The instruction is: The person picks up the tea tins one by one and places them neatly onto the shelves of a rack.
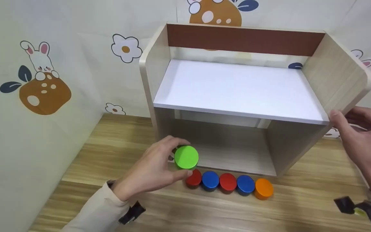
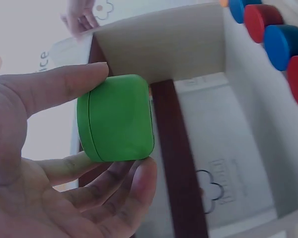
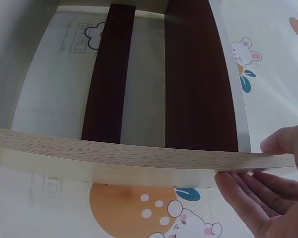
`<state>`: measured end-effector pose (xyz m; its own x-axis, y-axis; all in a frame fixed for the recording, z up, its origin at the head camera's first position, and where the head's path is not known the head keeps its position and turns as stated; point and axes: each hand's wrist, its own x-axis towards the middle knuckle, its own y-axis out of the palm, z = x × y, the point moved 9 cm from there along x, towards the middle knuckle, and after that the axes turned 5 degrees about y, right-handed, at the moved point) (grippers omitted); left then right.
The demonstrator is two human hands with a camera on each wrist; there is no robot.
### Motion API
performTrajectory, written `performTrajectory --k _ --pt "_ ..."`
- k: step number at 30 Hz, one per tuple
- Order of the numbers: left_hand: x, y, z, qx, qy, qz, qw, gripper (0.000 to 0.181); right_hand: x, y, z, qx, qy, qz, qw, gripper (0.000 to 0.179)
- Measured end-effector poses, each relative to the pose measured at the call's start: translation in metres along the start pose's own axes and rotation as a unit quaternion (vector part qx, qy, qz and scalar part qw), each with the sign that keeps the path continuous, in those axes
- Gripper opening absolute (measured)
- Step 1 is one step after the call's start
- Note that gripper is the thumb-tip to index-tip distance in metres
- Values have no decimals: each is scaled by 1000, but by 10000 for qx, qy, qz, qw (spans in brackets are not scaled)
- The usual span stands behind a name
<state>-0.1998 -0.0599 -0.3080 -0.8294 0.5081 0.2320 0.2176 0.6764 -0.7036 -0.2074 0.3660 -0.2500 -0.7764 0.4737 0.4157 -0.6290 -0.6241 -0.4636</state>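
My left hand [image 1: 150,169] holds a small green round canister [image 1: 186,157] between thumb and fingers, in front of the lower opening of a wooden shelf unit [image 1: 340,72]. In the left wrist view a seam runs round the canister [image 2: 120,121] near one end; the thumb lies on one side and the fingertips on the other. My right hand [image 1: 362,135] grips the front edge of the unit's right side panel, at the height of its white shelf board [image 1: 237,88]. Seen from the right wrist, thumb and fingers stand on opposite faces of that panel [image 3: 139,156].
On the wooden table [image 1: 185,212], before the unit, stands a row of similar canisters: red [image 1: 228,183], blue [image 1: 245,185] and orange [image 1: 264,188] among them. Patterned wall covering [image 1: 85,29] rises at the left and behind. A dark red back strip [image 1: 243,40] spans the unit's top.
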Motion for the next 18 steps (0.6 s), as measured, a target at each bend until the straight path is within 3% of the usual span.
performTrajectory --k 10,18 --pt "17 -8 -31 31 398 198 9990 55 0 0 0 -113 -8 -52 9999 38" --pt "25 -12 -45 65 385 316 9987 58 1 1 -3 -105 226 -15 9997 38"
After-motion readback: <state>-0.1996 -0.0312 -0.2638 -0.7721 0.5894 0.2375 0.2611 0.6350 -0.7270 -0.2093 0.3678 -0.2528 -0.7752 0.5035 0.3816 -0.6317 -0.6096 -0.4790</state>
